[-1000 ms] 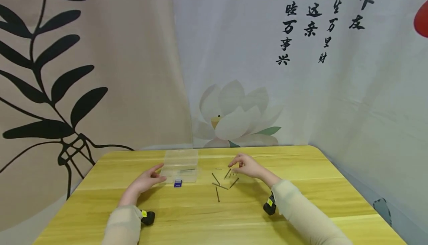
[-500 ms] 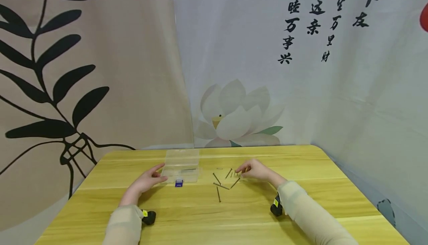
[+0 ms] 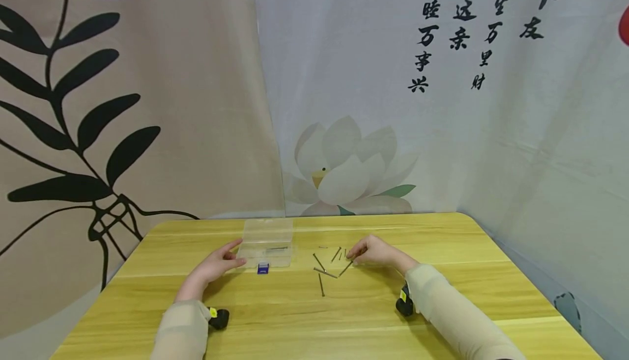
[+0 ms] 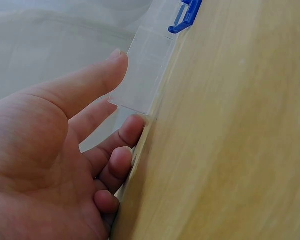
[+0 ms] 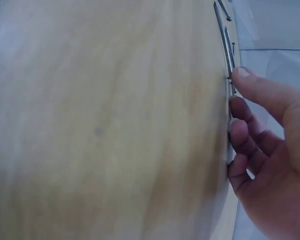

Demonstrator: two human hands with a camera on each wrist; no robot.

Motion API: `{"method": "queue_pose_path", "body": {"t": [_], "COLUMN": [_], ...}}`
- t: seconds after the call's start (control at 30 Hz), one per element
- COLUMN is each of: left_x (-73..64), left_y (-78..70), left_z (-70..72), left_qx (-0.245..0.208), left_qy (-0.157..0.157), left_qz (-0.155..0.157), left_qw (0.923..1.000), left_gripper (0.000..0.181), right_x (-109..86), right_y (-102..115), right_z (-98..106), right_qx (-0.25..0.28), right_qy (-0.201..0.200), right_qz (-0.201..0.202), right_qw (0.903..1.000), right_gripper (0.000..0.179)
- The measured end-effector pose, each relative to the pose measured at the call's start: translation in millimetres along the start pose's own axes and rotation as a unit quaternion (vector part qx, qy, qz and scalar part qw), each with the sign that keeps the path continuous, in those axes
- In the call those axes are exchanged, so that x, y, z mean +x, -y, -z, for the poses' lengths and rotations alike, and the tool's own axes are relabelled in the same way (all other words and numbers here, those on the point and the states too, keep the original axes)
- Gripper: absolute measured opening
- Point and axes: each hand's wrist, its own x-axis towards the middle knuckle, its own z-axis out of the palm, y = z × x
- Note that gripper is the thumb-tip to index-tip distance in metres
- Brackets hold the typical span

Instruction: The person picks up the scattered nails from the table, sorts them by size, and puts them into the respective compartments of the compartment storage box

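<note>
In the head view my left hand [image 3: 218, 263] rests at the left side of a clear plastic box [image 3: 250, 259], its lid raised behind. The left wrist view shows the thumb extended and the forefinger at the corner of the box [image 4: 145, 75], other fingers bent by the tabletop. A thin nail [image 3: 277, 249] lies inside the box. My right hand [image 3: 375, 252] is down at a group of nails, fingers curled, thumb and forefinger close to small nails [image 3: 345, 252]. In the right wrist view the thumb overlaps a nail [image 5: 229, 55]; I cannot tell whether it is pinched.
Longer nails lie scattered between the hands, among them one nail [image 3: 321, 285] nearest the front and a crosswise nail [image 3: 325, 273]. A blue latch [image 3: 262, 268] sticks out from the box front. A printed curtain [image 3: 344, 76] hangs behind the wooden table [image 3: 275, 327].
My right hand has moved right, away from the upper nails, and settled slightly lower beside the small ones; a small nail there is now hidden. The left hand stays at the box.
</note>
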Motion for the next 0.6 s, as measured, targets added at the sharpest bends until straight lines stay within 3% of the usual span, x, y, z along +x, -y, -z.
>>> {"method": "queue_pose_path", "body": {"t": [0.33,0.6], "left_x": [0.0,0.6], "left_y": [-0.8,0.4], "left_z": [0.0,0.5], "left_qx": [-0.013,-0.016], "left_qy": [-0.001,-0.003], "left_qz": [0.001,0.004], "left_qw": [0.9999,0.9999], "left_gripper": [0.075,0.076], "right_x": [-1.4,3.9], "right_y": [8,-3], "right_z": [0,-2], "right_qx": [-0.021,-0.029], "right_qy": [-0.010,-0.013], "right_qz": [-0.005,-0.002], "right_qw": [0.9997,0.9995], "right_gripper": [0.015,0.013]}}
